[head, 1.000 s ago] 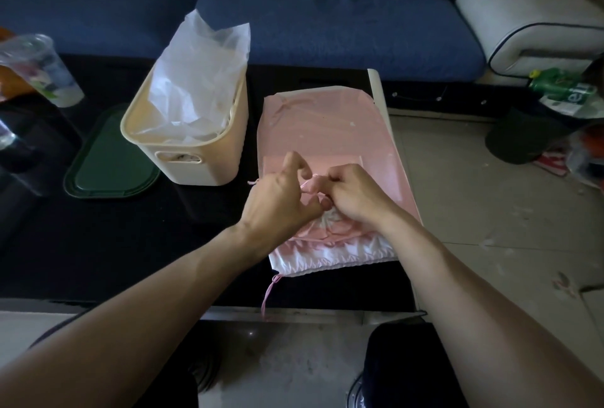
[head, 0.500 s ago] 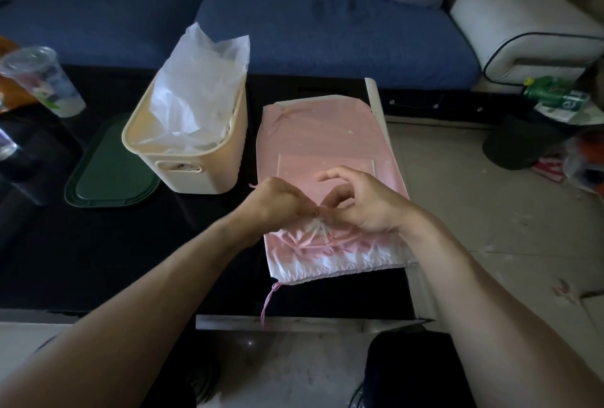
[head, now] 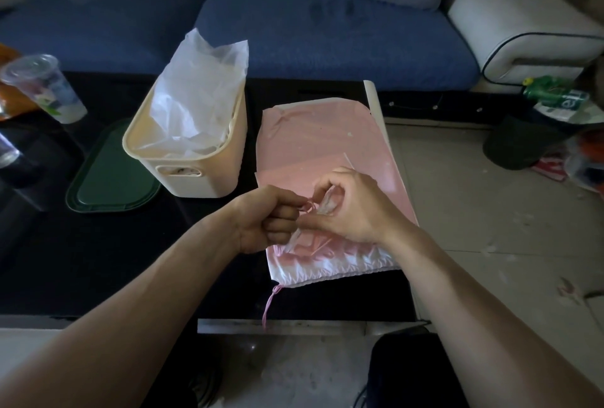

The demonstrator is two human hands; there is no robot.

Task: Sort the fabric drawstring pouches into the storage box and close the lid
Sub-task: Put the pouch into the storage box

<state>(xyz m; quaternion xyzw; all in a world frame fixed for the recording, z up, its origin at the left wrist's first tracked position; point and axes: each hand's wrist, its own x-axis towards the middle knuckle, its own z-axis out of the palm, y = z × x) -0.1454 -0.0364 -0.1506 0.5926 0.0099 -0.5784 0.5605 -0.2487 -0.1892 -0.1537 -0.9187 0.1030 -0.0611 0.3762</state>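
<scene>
At frame centre I see the left hand and right hand both pinching the drawstring over the pink pouch.

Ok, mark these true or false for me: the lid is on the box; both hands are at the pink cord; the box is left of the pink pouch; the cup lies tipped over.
1. The green lid is on the storage box. False: it lies on the table left of the box.
2. Left hand and right hand pinch the pink cord. True.
3. The box stands left of the pink pouch. True.
4. The plastic cup lies tipped over. False: it stands upright.
</scene>
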